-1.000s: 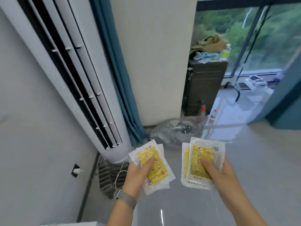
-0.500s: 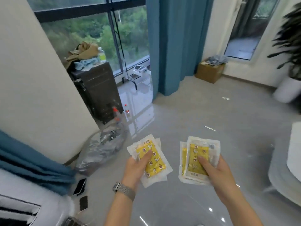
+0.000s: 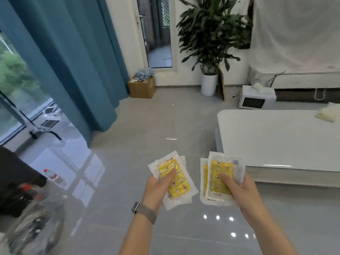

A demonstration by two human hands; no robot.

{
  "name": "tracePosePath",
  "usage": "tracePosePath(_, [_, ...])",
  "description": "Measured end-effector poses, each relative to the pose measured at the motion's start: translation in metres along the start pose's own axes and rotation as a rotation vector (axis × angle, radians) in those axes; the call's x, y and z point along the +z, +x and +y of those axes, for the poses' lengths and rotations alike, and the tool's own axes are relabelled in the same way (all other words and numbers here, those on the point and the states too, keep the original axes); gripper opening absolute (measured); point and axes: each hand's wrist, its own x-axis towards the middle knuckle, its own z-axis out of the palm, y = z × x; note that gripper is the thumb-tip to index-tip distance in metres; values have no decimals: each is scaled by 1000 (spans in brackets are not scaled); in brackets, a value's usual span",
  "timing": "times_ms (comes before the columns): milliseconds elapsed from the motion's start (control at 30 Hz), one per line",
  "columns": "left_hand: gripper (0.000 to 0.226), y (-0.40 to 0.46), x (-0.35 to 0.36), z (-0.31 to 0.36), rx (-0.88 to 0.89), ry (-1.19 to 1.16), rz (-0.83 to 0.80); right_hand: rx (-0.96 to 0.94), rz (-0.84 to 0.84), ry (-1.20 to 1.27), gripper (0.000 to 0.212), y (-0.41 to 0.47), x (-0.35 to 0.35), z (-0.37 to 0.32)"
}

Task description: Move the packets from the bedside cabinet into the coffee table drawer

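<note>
Left hand (image 3: 158,188) gripping two yellow packets (image 3: 181,183), right hand (image 3: 241,190) gripping two more packets (image 3: 219,173)

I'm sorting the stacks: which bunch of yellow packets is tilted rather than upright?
The bunch in the left hand: its packets slant, top leaning left. The packets in the right hand stand nearly upright.
</note>
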Motion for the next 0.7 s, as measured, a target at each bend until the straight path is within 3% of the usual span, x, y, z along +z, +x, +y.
tracePosePath(267, [14,75,134,13,-19,143,-254,10,310,74,19,49,-124,-9])
tracePosePath(700, [12,213,313,-3,-168,258,-502,89,724,129,13,137,-242,-6])
